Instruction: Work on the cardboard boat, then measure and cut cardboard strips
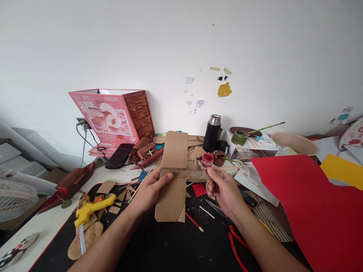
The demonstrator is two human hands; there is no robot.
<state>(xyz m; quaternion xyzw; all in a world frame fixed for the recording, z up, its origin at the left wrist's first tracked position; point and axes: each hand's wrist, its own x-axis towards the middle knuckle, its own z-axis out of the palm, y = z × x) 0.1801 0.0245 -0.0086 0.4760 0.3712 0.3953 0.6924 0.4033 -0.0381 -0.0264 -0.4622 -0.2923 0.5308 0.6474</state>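
Note:
A long strip of brown cardboard (171,200) is held up above the black mat, with a crease or cut corner at its lower end. A clear ruler (195,173) lies crosswise over its middle. My left hand (154,187) grips the left edge of the cardboard together with the ruler's end, thumb on top. Near the ruler's other end, my right hand (224,189) pinches it between thumb and fingers. Below the hands lie a red pencil (194,221), a thin white stick (207,212) and red-handled scissors (236,241), partly hidden under my right forearm.
A yellow glue gun (95,209) rests among cardboard scraps at left. Behind stand a pink box (109,117), a phone (119,155), a black thermos (212,134) and open paint jars (207,160). A red sheet (314,207) covers the right side. A fan (17,200) stands far left.

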